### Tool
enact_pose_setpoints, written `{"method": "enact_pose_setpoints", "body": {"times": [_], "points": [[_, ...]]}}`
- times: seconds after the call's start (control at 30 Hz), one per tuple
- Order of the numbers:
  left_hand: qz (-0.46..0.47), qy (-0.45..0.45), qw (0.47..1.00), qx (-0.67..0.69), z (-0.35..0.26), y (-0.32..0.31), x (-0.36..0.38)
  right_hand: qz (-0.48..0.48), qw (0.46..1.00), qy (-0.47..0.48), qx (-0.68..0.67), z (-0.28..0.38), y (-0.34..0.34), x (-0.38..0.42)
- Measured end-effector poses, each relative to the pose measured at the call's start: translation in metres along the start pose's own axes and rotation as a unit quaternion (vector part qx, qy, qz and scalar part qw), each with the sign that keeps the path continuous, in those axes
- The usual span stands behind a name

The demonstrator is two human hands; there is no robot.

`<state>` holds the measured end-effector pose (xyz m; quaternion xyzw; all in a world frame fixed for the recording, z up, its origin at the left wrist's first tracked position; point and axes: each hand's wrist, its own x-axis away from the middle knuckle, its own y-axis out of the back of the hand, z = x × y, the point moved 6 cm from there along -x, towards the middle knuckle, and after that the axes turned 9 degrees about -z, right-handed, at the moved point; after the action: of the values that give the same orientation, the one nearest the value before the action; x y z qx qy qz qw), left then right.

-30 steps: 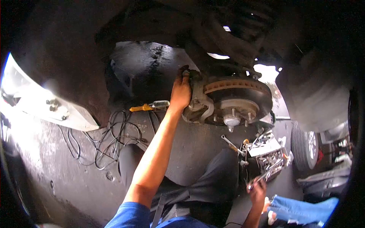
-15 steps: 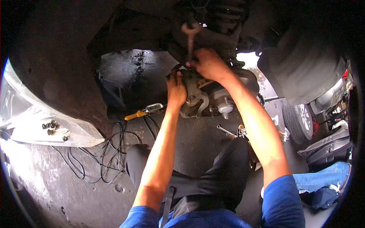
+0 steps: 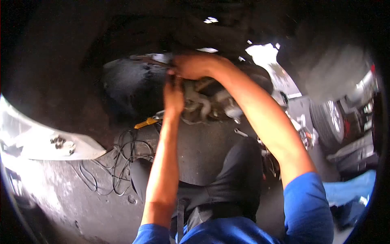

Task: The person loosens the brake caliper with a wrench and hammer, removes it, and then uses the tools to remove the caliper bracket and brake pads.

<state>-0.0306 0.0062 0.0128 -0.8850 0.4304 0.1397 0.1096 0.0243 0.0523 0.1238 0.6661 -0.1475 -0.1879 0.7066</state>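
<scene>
Motion blurs both hands, which are close together in front of the brake and hub parts (image 3: 199, 105) under the vehicle. My right hand (image 3: 190, 67) reaches across to the left with its fingers closed. A smeared, thin brownish bar (image 3: 152, 60) extends left from it and looks like the wrench. Just below is my left hand (image 3: 174, 92), upright at the left side of the hub parts. Its fingertips meet or overlap my right hand, and their grip is smeared.
A work lamp with a yellow handle (image 3: 145, 123) and a looped black cable (image 3: 118, 162) lie on the floor. Small dark parts (image 3: 61, 144) sit on a pale panel at left. Another wrench (image 3: 241, 132) lies near my knee. A wheel (image 3: 327, 120) and a person's jeans (image 3: 351, 189) are at right.
My right hand has swung left and slightly down, bringing the wrench from upright to pointing left. My left hand has shifted a little left. The camera view has turned slightly.
</scene>
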Motion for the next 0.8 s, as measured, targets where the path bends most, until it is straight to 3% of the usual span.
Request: {"method": "enact_pose_setpoints", "body": {"times": [0.07, 0.1, 0.17, 0.23, 0.33, 0.43, 0.5, 0.53, 0.57, 0.6, 0.63, 0.67, 0.7, 0.8], "points": [[0.008, -0.018, 0.999, -0.03, 0.006, -0.003, -0.001, 0.037, 0.999, 0.019, -0.001, -0.03, -0.02, -0.01], [0.003, -0.05, 0.997, -0.052, 0.009, -0.004, -0.004, -0.039, 0.993, 0.107, -0.036, -0.061, -0.053, -0.044], [0.005, -0.079, 0.995, -0.063, 0.014, -0.002, -0.008, -0.039, 0.992, 0.114, -0.035, -0.05, -0.048, -0.044], [0.017, -0.044, 0.998, -0.033, 0.017, -0.001, -0.011, -0.195, 0.973, 0.098, -0.075, -0.038, -0.01, -0.001], [0.002, 0.115, 0.993, 0.028, 0.006, -0.015, -0.001, -0.486, 0.858, 0.041, -0.163, -0.06, 0.058, 0.14], [-0.011, 0.191, 0.979, -0.063, 0.003, -0.016, -0.016, -0.626, 0.732, -0.101, -0.249, -0.118, 0.052, 0.302], [-0.004, 0.181, 0.981, -0.073, 0.009, -0.017, -0.024, -0.579, 0.672, -0.314, -0.339, -0.178, -0.033, 0.391], [0.005, 0.152, 0.986, -0.062, 0.011, -0.017, -0.027, -0.444, 0.678, -0.443, -0.382, -0.208, -0.113, 0.434], [0.013, 0.13, 0.99, -0.052, 0.012, -0.015, -0.028, -0.335, 0.673, -0.58, -0.314, -0.222, -0.195, 0.479], [0.018, 0.114, 0.992, -0.043, 0.012, -0.015, -0.029, -0.242, 0.8, -0.548, -0.026, -0.231, -0.282, 0.52], [0.024, 0.103, 0.994, -0.033, 0.013, -0.014, -0.028, -0.145, 0.747, -0.645, -0.07, -0.215, -0.349, 0.559], [0.031, 0.098, 0.995, -0.02, 0.013, -0.016, -0.027, -0.064, 0.72, -0.682, -0.11, -0.196, -0.393, 0.582], [0.035, 0.094, 0.995, 0.001, 0.013, -0.017, -0.024, -0.107, 0.732, -0.669, -0.076, -0.183, -0.42, 0.598], [-0.038, 0.137, 0.99, -0.017, 0.009, -0.009, -0.009, -0.088, 0.758, -0.646, -0.019, -0.171, -0.466, 0.611]]}}
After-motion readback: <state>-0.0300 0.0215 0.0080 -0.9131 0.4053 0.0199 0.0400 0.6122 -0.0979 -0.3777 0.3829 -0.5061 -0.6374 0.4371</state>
